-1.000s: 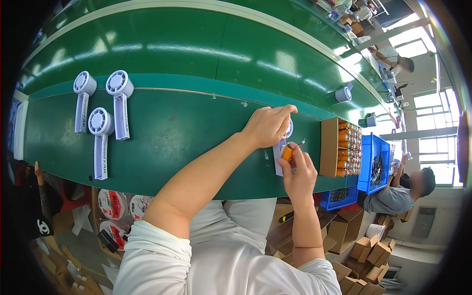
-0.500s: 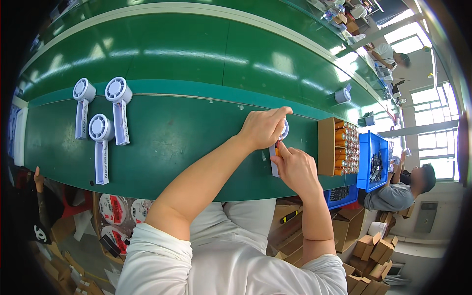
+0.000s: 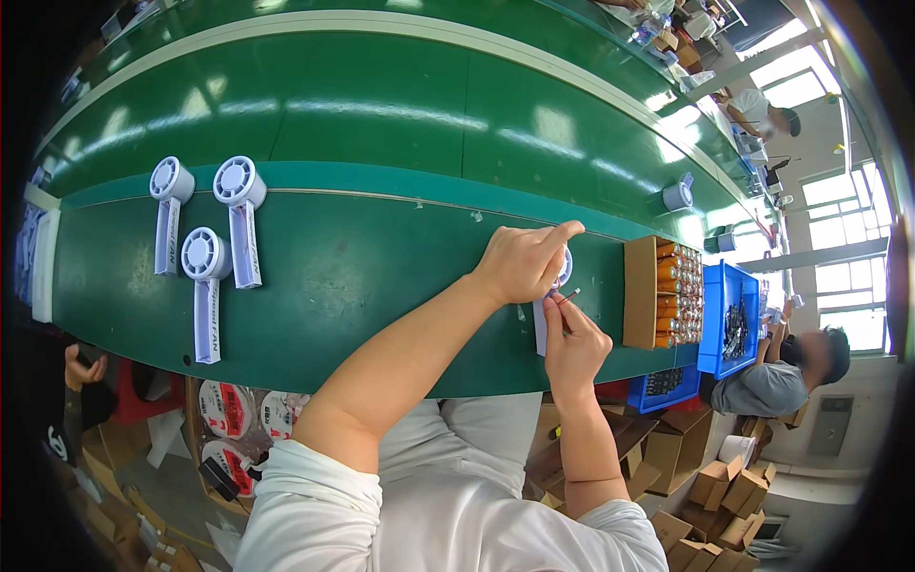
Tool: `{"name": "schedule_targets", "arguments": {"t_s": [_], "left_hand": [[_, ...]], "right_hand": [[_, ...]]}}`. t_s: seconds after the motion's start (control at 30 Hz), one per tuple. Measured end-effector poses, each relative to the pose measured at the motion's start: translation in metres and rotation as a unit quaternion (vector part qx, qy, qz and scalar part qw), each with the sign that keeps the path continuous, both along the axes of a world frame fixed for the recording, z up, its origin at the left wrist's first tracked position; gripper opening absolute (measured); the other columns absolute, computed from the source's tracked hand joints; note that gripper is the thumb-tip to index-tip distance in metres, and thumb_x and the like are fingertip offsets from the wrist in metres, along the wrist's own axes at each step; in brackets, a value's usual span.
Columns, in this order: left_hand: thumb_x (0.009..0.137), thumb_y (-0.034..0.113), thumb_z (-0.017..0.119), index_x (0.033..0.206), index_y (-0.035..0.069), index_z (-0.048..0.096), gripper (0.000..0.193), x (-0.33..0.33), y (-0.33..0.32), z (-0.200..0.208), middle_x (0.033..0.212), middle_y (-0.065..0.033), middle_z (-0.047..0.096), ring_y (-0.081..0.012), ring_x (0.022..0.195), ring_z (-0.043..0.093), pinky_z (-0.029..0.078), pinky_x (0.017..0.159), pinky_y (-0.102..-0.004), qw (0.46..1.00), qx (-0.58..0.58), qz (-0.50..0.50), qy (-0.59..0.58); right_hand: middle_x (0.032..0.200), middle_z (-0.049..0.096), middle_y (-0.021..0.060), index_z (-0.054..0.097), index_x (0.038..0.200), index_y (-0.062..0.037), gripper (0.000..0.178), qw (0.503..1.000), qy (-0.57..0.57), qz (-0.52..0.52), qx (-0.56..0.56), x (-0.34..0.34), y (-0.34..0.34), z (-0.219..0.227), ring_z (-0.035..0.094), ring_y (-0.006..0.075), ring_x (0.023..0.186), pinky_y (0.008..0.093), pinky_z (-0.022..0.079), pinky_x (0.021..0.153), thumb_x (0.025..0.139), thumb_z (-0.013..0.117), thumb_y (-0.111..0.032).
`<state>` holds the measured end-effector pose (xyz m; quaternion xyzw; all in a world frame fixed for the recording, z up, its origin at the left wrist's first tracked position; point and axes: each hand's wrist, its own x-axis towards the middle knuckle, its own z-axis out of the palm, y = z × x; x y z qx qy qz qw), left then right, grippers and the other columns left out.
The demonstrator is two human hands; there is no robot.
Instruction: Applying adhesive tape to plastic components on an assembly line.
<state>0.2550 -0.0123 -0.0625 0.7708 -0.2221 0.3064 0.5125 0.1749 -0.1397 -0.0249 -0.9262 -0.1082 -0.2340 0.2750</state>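
Note:
My left hand (image 3: 522,267) is wrapped over the round head of a pale handheld fan (image 3: 567,266), holding it on the green table. The fan's open handle (image 3: 540,329) points toward me, partly covered by my hands. Just below the head, my right hand (image 3: 578,351) pinches a thin dark-red wire (image 3: 566,299) between thumb and fingertips. A small pale tip shows at the wire's free end. What lies inside the handle is hidden. Toward the left, three similar fans with open handles, a rear one (image 3: 172,181), another (image 3: 238,181) and a nearer one (image 3: 205,255), rest on the table.
A cardboard box (image 3: 640,291) of orange cylindrical batteries (image 3: 679,296) stands right of my hands. Beyond it sits a blue bin (image 3: 710,334) of dark parts, with another blue tray (image 3: 658,389) lower down. A fan (image 3: 678,195) lies farther back. Other people sit at the right and left.
My right hand has shifted slightly down and now pinches the wire, whose end sticks out to the right. An orange spot seen earlier in the handle is now covered. My left hand keeps its hold.

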Motion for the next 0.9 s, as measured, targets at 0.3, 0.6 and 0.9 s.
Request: {"name": "schedule_targets", "arguments": {"t_s": [0.3, 0.6, 0.9], "left_hand": [[0.087, 0.004, 0.049, 0.114, 0.005, 0.059, 0.029, 0.002, 0.007, -0.001, 0.082, -0.0101, 0.069, -0.0263, 0.066, 0.068, 0.053, 0.058, -0.0344, 0.997, -0.048, 0.015, -0.058], [0.096, 0.011, 0.044, 0.122, 0.001, 0.047, 0.028, 0.021, 0.005, -0.011, 0.091, -0.0119, 0.069, -0.0273, 0.077, 0.068, 0.054, 0.068, -0.0338, 0.972, -0.16, 0.17, 0.009], [0.089, 0.019, 0.058, 0.134, -0.006, 0.034, 0.057, 0.019, 0.013, -0.008, 0.127, -0.0259, 0.044, -0.0397, 0.116, 0.045, 0.036, 0.1, -0.0487, 0.972, -0.106, 0.208, 0.02]], "right_hand": [[0.086, 0.068, 0.0114, 0.054, 0.108, 0.0038, 0.032, 0.918, 0.291, 0.013, 0.269, 0.031, -0.017, -0.007, 0.064, 0.0148, 0.074, 0.0274, 0.051, 0.066, 0.083, 0.071, -0.007], [0.08, 0.067, 0.0157, 0.061, 0.11, -0.0023, 0.035, 0.981, 0.172, 0.085, 0.041, 0.05, -0.004, 0.008, 0.066, 0.0319, 0.077, 0.0395, 0.05, 0.071, 0.09, 0.065, -0.03], [0.107, 0.065, 0.0221, 0.059, 0.119, -0.0034, 0.054, 0.965, 0.041, 0.011, -0.26, 0.235, -0.045, 0.047, 0.063, 0.0379, 0.098, 0.0447, 0.051, 0.084, 0.082, 0.071, -0.042]]}}
